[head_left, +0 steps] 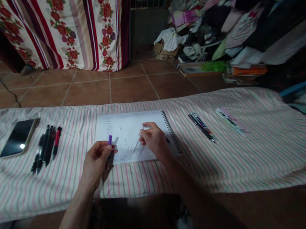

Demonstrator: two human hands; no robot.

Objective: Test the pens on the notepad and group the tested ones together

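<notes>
My left hand point(98, 155) pinches a small purple piece, which looks like a pen cap point(110, 139), upright at the left edge of a spiral notebook point(124, 120). In my right hand point(153, 138) is a slim white pen point(136, 144), slanting down to the left with its lower end over the page. The open page is mostly white, with faint print along its left side. A small pale bit point(119, 128) lies near the top of the page. Something dark shows just right of my right hand, partly hidden.
A striped cloth point(88, 114) covers the low surface. On the left lie a phone point(18, 138) and a cluster of dark pens point(45, 147) with a red pen point(57, 142). To the right are dark pens point(202, 127) and pastel pens point(231, 121). Clothes point(212, 13) are piled behind.
</notes>
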